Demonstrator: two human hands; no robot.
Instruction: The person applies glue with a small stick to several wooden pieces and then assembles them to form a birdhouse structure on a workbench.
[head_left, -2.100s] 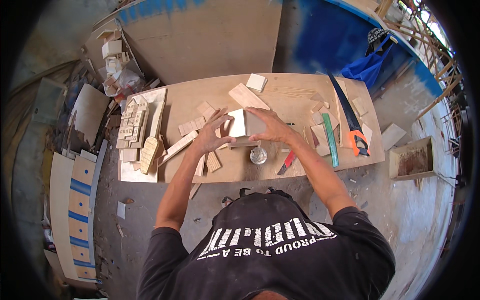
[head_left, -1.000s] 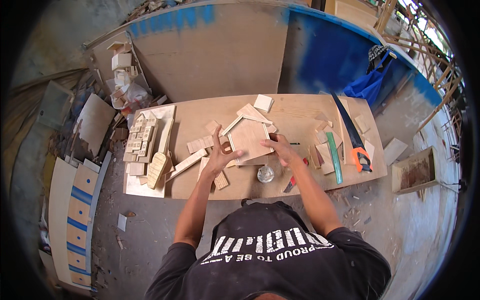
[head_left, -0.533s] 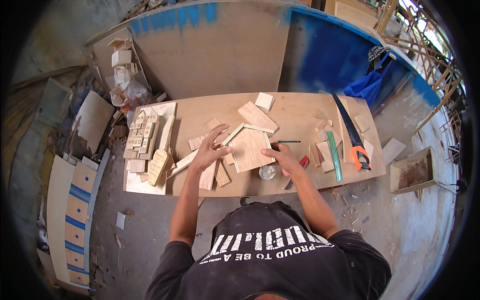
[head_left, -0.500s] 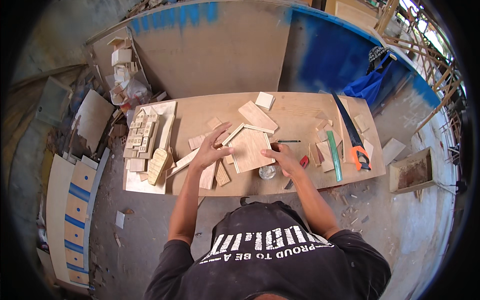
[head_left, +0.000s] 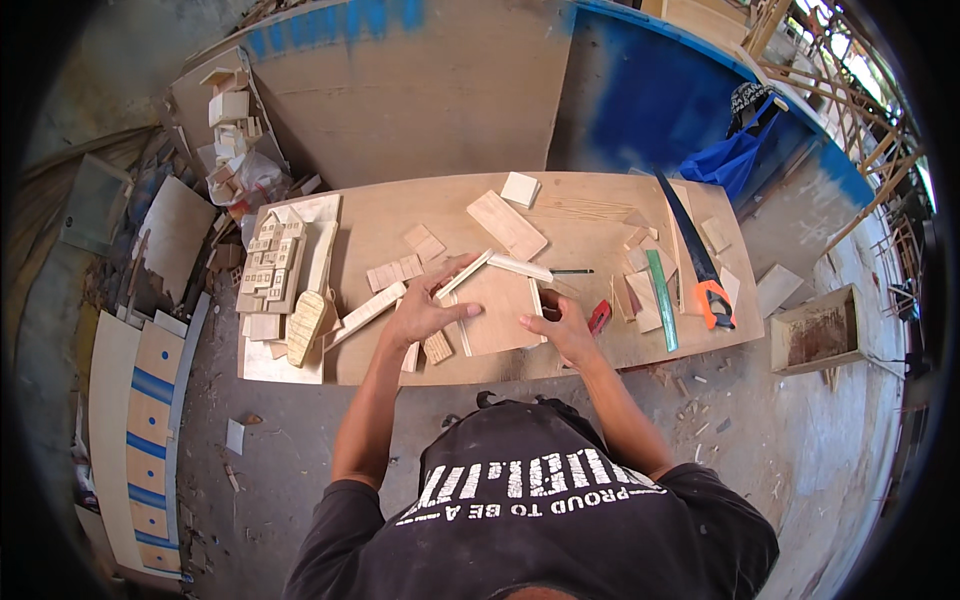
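Observation:
A house-shaped wooden panel (head_left: 500, 318) with thin strips along its side edges and two sloping roof strips is held up over the table's near middle. My left hand (head_left: 432, 308) grips its left edge, thumb on the face and fingers partly hidden behind. At the opposite edge my right hand (head_left: 562, 328) clasps it the same way, thumb in front. Beyond the panel lie a rectangular board (head_left: 508, 225) and a small pale block (head_left: 520, 188). A dark pencil (head_left: 572, 271) rests just past my right hand, and a red-handled tool (head_left: 599, 317) lies beside it.
On the table (head_left: 380, 225), a carved wooden building model (head_left: 275, 258) stands left, near a wooden strip (head_left: 368, 314). Rightward lie a green straight strip (head_left: 661, 300) and a handsaw (head_left: 703, 265) with orange handle, among offcuts. An open box (head_left: 818, 330) sits beyond the right end.
My left hand has moved from beside the panel's left edge to close on it. The panel has shifted slightly and now covers the clear glass object that showed below it. The view has shifted a little.

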